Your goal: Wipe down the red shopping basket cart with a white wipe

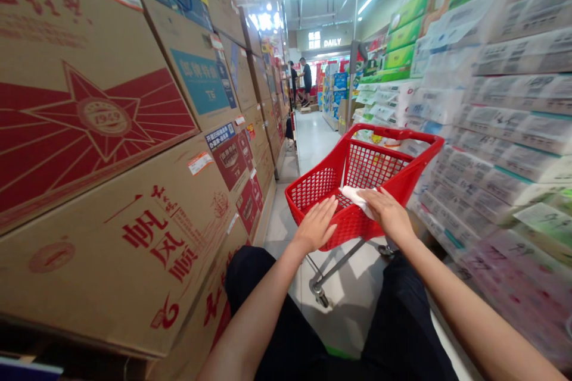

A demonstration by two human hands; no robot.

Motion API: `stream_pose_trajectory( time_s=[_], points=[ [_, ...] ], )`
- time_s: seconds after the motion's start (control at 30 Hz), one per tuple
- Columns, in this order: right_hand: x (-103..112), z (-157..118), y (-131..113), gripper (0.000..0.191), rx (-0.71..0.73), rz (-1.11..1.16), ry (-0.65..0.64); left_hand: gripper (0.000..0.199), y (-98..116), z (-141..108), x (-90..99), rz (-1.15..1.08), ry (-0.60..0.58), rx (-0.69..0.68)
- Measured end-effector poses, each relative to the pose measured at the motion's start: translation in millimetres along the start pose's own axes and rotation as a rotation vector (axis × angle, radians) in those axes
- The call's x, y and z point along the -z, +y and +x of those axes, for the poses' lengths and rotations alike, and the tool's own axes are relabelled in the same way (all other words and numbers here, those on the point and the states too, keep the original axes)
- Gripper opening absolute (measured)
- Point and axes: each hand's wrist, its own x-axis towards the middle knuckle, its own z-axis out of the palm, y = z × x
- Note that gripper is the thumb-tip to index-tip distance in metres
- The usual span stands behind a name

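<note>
A red plastic shopping cart stands in front of me, its near end between my knees. My left hand is at its near left rim with the fingers stretched out and nothing in them. Over the near right rim, my right hand presses on a crumpled white cloth; whether it is fabric or paper I cannot tell. Part of the cloth sticks out past the fingertips toward the inside of the basket. The palm and the underside of the right fingers are hidden.
Stacked cardboard boxes wall in the left side. On the right rise piles of plastic-wrapped paper packs, close to the cart. The tiled aisle runs ahead to two people near more stacked goods.
</note>
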Motion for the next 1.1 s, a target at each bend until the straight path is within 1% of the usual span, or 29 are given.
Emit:
stream_pose_trajectory(
  time_s=[0.03, 0.07, 0.13, 0.17, 0.23, 0.33, 0.37, 0.4, 0.43, 0.5, 0.53, 0.6, 0.67, 0.73, 0.8, 0.87, 0.93, 1.0, 1.1],
  points=[
    [0.9, 0.5, 8.4, 0.047, -0.033, -0.013, 0.019, 0.069, -5.2, -4.3, 0.8, -0.005, -0.004, -0.054],
    [0.4, 1.2, 13.1, 0.046, -0.056, -0.024, 0.036, 0.068, -9.6, -8.1, 0.4, 0.002, 0.005, -0.066],
    [-4.6, 3.1, 8.6, 0.044, -0.081, -0.038, 0.057, 0.064, -14.5, -12.8, -3.8, 0.031, 0.039, -0.027],
    [-8.7, 4.0, -0.5, 0.044, -0.082, -0.039, 0.062, 0.063, -15.1, -13.7, -7.1, 0.047, 0.057, 0.006],
    [-18.0, 5.3, -28.3, 0.043, -0.054, -0.031, 0.059, 0.062, -13.7, -13.2, -13.9, 0.073, 0.072, 0.044],
    [-27.2, 5.2, -70.0, 0.047, 0.037, 0.005, 0.035, 0.067, -9.6, -11.4, -19.8, 0.095, 0.070, 0.069],
    [-27.3, 4.8, -77.5, 0.049, 0.068, 0.016, 0.027, 0.069, -8.3, -11.3, -20.3, 0.101, 0.067, 0.076],
    [-25.6, 4.4, -80.0, 0.050, 0.099, 0.024, 0.013, 0.070, -7.1, -11.5, -20.1, 0.107, 0.065, 0.084],
    [-22.5, 3.9, -77.2, 0.051, 0.123, 0.026, -0.005, 0.072, -5.8, -11.8, -19.5, 0.114, 0.063, 0.092],
    [-13.5, 3.1, -58.2, 0.050, 0.135, 0.013, -0.036, 0.075, -2.7, -12.3, -18.2, 0.133, 0.056, 0.107],
    [-8.7, 2.9, -44.7, 0.050, 0.117, -0.003, -0.041, 0.075, -0.9, -12.2, -17.7, 0.145, 0.051, 0.116],
    [-1.3, 2.6, -18.7, 0.048, 0.037, -0.048, -0.011, 0.077, 3.5, -11.0, -17.2, 0.171, 0.039, 0.138],
    [0.8, 2.7, -5.3, 0.046, -0.026, -0.089, 0.022, 0.077, 8.2, -8.9, -17.4, 0.196, 0.028, 0.160],
    [-2.9, 2.6, -10.4, 0.044, -0.043, -0.109, 0.028, 0.077, 12.4, -6.9, -17.5, 0.213, 0.021, 0.183],
    [-10.1, 1.5, -30.1, 0.045, -0.025, -0.095, 0.017, 0.076, 15.8, -6.0, -16.8, 0.226, 0.018, 0.213],
    [-17.0, -0.8, -53.1, 0.048, 0.024, -0.051, -0.004, 0.075, 18.2, -6.5, -15.0, 0.236, 0.013, 0.237],
    [-20.2, -3.5, -68.1, 0.053, 0.075, 0.001, -0.020, 0.074, 20.0, -7.8, -12.0, 0.249, -0.001, 0.245],
    [-18.5, -5.3, -69.2, 0.056, 0.116, 0.043, -0.043, 0.073, 21.6, -8.9, -8.3, 0.267, -0.021, 0.240],
    [-10.5, -5.2, -49.7, 0.056, 0.117, 0.067, -0.076, 0.076, 24.1, -8.7, -2.9, 0.303, -0.052, 0.230]
  ],
)
